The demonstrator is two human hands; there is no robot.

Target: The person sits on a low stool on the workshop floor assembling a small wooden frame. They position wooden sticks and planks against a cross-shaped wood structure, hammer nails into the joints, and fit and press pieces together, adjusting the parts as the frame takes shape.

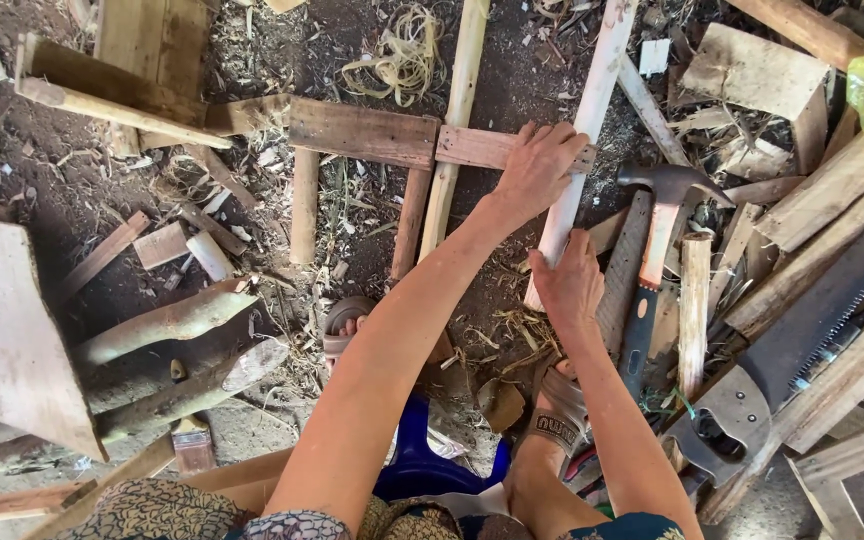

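Note:
My left hand (538, 168) lies flat on a short reddish wooden crosspiece (475, 148) where it crosses a long pale wooden pole (594, 110). My right hand (570, 285) grips the lower end of that same pale pole. A second thinner pole (457, 120) runs parallel to it on the left, under the crosspiece. A wider grey plank (362, 132) lies in line with the crosspiece, further left. A claw hammer (657, 240) with an orange and black handle rests on the ground just right of my right hand.
A hand saw (812, 335) lies at the right among scrap boards. Loose planks, stakes and shavings cover the dirt ground. A large board (7, 335) and rough logs (167, 320) sit at the left. My sandalled feet (552, 415) and a blue stool (422, 465) are below.

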